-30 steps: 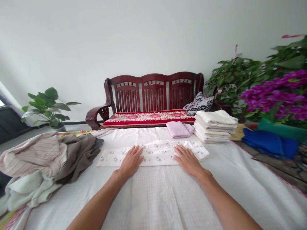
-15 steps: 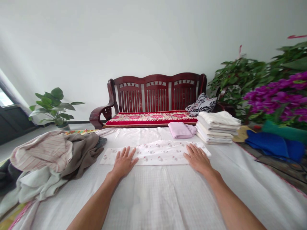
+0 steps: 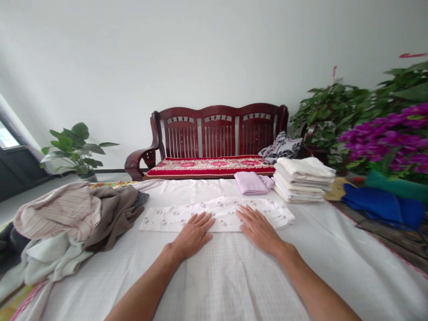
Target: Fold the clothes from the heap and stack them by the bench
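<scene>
A long white cloth with small pink flowers (image 3: 160,218) lies folded into a strip across the white checked sheet (image 3: 217,276). My left hand (image 3: 192,236) rests flat on the strip's near edge, just left of its middle, fingers stretched out. My right hand (image 3: 257,228) lies flat on the strip just right of the middle, fingers apart. Both hands hold nothing and sit close together.
A heap of unfolded clothes (image 3: 67,223) lies at the left. A folded lilac cloth (image 3: 250,183) and a stack of folded white linen (image 3: 304,178) sit at the back right. Beyond are a red wooden bench (image 3: 214,142), potted plants (image 3: 72,147) and blue fabric (image 3: 381,203).
Both hands have slid inward along the strip toward its middle, after being spread far apart half a second ago. The cloth lies in the same place.
</scene>
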`<state>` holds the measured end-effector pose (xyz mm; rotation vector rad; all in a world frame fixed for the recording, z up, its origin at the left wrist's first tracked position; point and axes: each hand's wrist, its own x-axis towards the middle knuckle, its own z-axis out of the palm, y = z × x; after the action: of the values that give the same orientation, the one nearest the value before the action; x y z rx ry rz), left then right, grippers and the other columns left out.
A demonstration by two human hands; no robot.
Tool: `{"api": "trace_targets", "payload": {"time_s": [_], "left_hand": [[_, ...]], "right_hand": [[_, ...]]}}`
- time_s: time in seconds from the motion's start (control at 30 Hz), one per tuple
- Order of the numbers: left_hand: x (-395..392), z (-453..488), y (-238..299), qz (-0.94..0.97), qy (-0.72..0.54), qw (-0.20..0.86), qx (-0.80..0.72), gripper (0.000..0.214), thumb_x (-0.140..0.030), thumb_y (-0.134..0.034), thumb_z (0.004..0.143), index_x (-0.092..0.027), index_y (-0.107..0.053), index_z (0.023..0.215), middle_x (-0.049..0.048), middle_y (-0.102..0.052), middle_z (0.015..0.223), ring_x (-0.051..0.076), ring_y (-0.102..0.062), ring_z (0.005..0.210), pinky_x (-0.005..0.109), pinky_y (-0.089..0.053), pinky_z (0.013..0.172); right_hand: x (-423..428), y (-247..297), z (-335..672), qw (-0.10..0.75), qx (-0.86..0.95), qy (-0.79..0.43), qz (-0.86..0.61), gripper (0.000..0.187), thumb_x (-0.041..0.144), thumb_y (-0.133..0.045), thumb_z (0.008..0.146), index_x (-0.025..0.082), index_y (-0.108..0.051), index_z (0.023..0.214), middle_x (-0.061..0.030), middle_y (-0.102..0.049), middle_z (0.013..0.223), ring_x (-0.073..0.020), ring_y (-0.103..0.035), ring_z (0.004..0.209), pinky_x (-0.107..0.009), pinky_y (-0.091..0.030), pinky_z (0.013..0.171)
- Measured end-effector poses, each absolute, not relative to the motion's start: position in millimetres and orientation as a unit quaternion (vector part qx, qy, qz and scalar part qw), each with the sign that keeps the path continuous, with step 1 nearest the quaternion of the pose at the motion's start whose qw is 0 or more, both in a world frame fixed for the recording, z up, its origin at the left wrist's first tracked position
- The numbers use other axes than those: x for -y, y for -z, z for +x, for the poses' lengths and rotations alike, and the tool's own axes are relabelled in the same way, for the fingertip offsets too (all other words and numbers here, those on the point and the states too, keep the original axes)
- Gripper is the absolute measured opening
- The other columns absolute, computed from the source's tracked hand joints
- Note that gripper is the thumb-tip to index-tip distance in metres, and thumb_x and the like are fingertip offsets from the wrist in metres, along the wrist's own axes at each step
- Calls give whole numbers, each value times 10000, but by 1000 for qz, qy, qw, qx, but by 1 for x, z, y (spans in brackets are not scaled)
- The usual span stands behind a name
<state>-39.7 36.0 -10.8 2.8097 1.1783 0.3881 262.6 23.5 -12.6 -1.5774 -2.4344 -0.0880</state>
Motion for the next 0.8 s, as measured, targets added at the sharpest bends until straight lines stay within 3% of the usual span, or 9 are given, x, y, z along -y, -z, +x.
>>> {"api": "trace_targets", "payload": {"time_s": [0.13, 0.27, 0.33, 0.43, 0.5, 0.6, 0.7, 0.8], "left_hand": [[-32, -42, 7, 916, -112, 56, -382, 524, -397, -417, 1000, -300, -368, 1513, 34, -343, 1595, 258, -280, 1483, 515, -238, 1205], [-29, -48, 4, 908, -145, 65, -387, 432, -357, -427, 999, -276, -513, 1414, 32, -472, 1520, 231, -390, 1430, 451, -276, 1196], [-30, -49, 3, 893, -182, 73, -404, 360, -338, -403, 1008, -255, -621, 1282, 41, -600, 1398, 211, -511, 1327, 394, -352, 1145], [-36, -47, 3, 856, -225, 83, -459, 356, -333, -360, 1018, -221, -695, 978, 59, -713, 1068, 195, -648, 1028, 331, -481, 939], [-42, -45, 3, 832, -237, 72, -497, 360, -324, -366, 1011, -210, -660, 837, 58, -675, 912, 197, -635, 897, 321, -489, 829], [-47, -41, 4, 816, -241, 50, -524, 251, -284, -449, 968, -211, -622, 801, 50, -628, 887, 204, -600, 881, 321, -468, 805], [-49, -41, 7, 813, -234, 37, -532, 104, -259, -535, 919, -213, -624, 890, 51, -627, 976, 217, -586, 940, 341, -460, 855], [-50, -45, 13, 810, -223, 16, -543, 171, -294, -555, 918, -215, -610, 1059, 67, -616, 1140, 238, -570, 1066, 383, -446, 953]], "right_hand": [[-22, 11, 262, 123, 849, -26, -513, 514, 417, -413, 977, 259, -464, 1464, -39, -418, 1554, -239, -347, 1448, -487, -273, 1181], [-23, 7, 271, 195, 825, -26, -530, 408, 357, -352, 1005, 225, -686, 1198, -56, -673, 1300, -202, -578, 1242, -366, -397, 1081], [-23, 4, 274, 215, 799, -1, -561, 422, 352, -332, 1010, 220, -733, 992, -61, -751, 1075, -202, -664, 1047, -331, -465, 953], [-26, 3, 276, 231, 757, 41, -610, 469, 382, -317, 1009, 216, -704, 802, -66, -735, 859, -210, -672, 874, -316, -487, 821], [-29, 5, 276, 245, 745, 58, -618, 448, 361, -307, 1007, 208, -712, 892, -75, -738, 946, -210, -667, 939, -316, -484, 864], [-36, 15, 276, 216, 759, 76, -609, 428, 350, -327, 991, 188, -644, 1229, -112, -641, 1318, -236, -566, 1233, -382, -418, 1045], [-40, 26, 276, 133, 757, 82, -634, 521, 417, -354, 977, 179, -506, 1415, -136, -430, 1540, -286, -386, 1416, -499, -328, 1132], [-42, 32, 277, 75, 745, 69, -659, 574, 462, -347, 976, 193, -436, 1476, -118, -354, 1586, -295, -313, 1459, -522, -283, 1158]]}}
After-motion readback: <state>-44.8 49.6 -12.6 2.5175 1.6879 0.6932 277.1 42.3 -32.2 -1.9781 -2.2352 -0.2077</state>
